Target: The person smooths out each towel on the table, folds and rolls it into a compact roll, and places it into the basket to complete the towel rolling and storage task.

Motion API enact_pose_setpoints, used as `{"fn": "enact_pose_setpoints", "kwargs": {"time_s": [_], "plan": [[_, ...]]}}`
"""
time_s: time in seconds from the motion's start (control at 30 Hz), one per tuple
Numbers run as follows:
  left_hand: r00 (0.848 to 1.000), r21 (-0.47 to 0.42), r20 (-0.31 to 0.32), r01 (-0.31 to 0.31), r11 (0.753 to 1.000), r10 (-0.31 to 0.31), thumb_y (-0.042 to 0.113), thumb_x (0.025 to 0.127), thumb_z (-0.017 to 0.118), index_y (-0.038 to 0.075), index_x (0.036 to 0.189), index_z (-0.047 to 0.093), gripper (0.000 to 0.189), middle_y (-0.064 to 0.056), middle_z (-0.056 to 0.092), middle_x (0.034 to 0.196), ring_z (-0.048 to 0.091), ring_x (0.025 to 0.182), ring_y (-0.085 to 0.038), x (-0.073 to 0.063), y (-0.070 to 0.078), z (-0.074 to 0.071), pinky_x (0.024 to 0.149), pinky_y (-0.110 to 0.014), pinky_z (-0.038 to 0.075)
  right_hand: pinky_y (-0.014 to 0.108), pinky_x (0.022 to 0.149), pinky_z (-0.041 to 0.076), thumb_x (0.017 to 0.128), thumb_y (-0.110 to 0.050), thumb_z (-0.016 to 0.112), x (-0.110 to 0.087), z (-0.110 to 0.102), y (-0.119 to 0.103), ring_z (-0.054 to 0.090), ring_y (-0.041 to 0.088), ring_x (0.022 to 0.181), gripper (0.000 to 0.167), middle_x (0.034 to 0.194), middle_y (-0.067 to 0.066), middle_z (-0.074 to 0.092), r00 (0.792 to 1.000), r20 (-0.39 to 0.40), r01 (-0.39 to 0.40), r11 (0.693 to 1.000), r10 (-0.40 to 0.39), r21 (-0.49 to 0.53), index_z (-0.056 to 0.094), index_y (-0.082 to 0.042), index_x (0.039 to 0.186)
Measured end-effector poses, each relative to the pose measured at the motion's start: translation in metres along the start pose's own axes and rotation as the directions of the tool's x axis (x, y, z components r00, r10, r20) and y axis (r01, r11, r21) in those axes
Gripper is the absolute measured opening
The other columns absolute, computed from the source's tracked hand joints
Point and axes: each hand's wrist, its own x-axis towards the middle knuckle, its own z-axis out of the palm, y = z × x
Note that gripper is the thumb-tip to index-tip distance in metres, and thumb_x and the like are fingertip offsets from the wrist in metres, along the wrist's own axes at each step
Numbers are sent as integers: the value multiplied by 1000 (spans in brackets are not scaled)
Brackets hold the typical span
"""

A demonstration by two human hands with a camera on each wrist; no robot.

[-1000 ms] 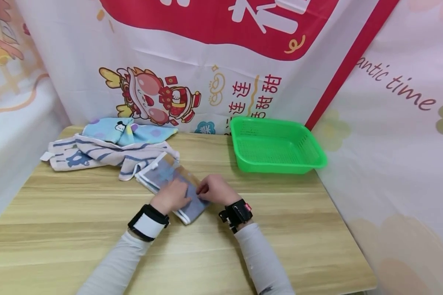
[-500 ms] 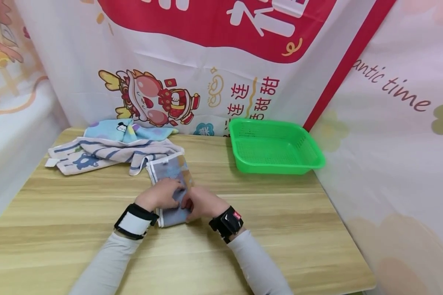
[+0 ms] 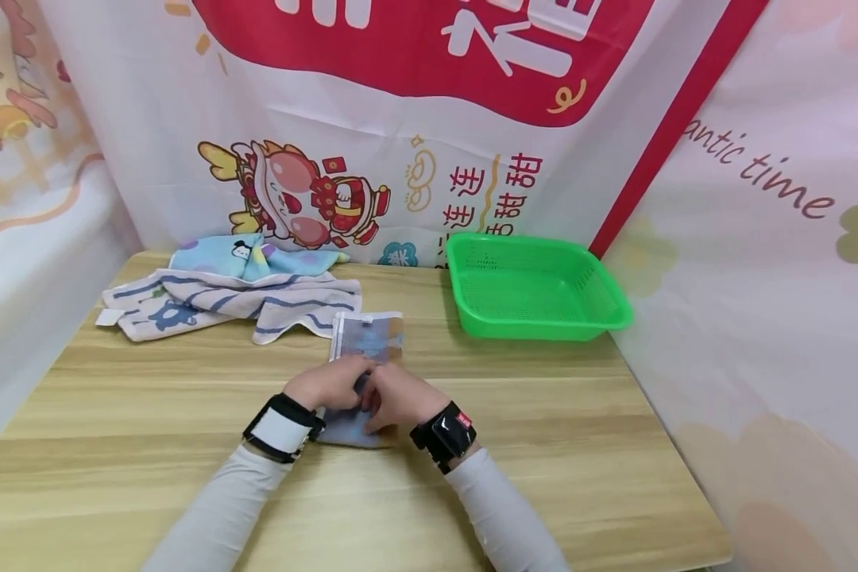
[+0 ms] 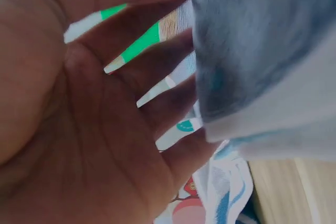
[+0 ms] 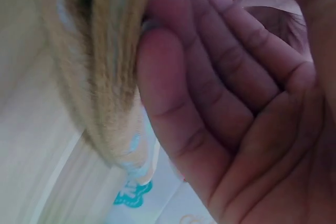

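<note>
A folded grey-blue towel (image 3: 372,338) with white and tan edges lies lengthwise on the wooden table, below both hands. The left hand (image 3: 336,383) holds it along its left side; in the left wrist view the grey and white layers (image 4: 257,51) hang at the fingertips, thumb above. From the right, the right hand (image 3: 403,395) pinches the towel's tan edge (image 5: 118,51) between thumb and forefinger, as the right wrist view shows. Both hands meet over the towel's middle and hide that part.
A striped white and blue towel (image 3: 296,306) lies rumpled at the back left, its edge close to the folded towel. Behind it is a light-blue patterned towel (image 3: 214,256). A green plastic basket (image 3: 536,327) stands at the back right, before a printed cloth backdrop (image 3: 372,119).
The grey-blue towel has turned from a slant to nearly straight and shifted right. The hands have come together over it. The striped towel's near corner has spread out.
</note>
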Motion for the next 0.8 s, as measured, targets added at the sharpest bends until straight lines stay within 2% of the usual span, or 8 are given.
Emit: {"fn": "enact_pose_setpoints", "kwargs": {"time_s": [0.07,0.17,0.27,0.33,0.47,0.6,0.7,0.8], "plan": [[1000,19,-13,26,999,-25,-8,82,64,1,129,66,47,-17,67,125,62,115,-31,4,-1,2,97,-43,52,14,61,51,72,-13,93,1,0,5,61,0,64,24,76,-6,70,1000,-13,-27,1000,27,16,76,-10,89],[998,37,-18,54,998,-53,-1,91,62,2,135,62,45,-21,59,140,48,137,-43,7,-5,1,113,-54,41,15,64,51,69,-15,94,2,-1,10,61,2,70,33,83,-5,70,999,-11,-31,999,31,9,76,-11,95],[998,36,-9,64,997,-64,0,94,59,1,137,60,43,-22,55,146,38,144,-46,6,-7,0,116,-57,34,15,68,49,62,-23,99,2,-1,9,61,4,77,50,89,-6,68,1000,16,-7,999,7,-37,73,-11,103],[998,49,-21,54,997,-54,-2,92,59,2,135,62,43,-22,55,144,39,142,-47,4,-8,-1,115,-58,35,15,69,48,59,-24,100,3,-1,7,61,6,79,57,91,-5,68,999,32,24,997,-22,-76,71,-10,106],[996,39,-89,35,999,-32,-4,90,62,2,123,69,34,-19,65,128,55,127,-40,-3,-7,-3,107,-53,45,14,69,46,59,-15,96,4,2,5,60,7,79,55,91,-4,67,998,30,62,989,-58,-137,69,-9,106],[989,-21,-139,46,999,-48,-1,89,66,4,110,72,22,-12,70,109,64,105,-28,-12,-2,-8,90,-46,53,15,65,46,60,-10,91,3,2,5,57,5,74,45,87,-6,66,1000,4,31,989,-31,-143,70,-12,100],[991,-55,-125,51,997,-57,2,89,68,4,102,71,13,-7,68,92,61,85,-20,-17,4,-13,75,-37,53,15,60,45,63,-8,87,2,0,7,54,3,68,31,80,-6,64,999,-24,18,993,-21,-118,71,-12,90],[997,-77,-69,39,996,-45,6,90,70,4,96,69,6,-2,62,81,55,72,-13,-21,9,-15,65,-29,48,16,53,39,70,-5,82,0,-3,10,47,3,60,17,68,-7,57,998,-44,37,996,-41,-85,68,-12,77]]}}
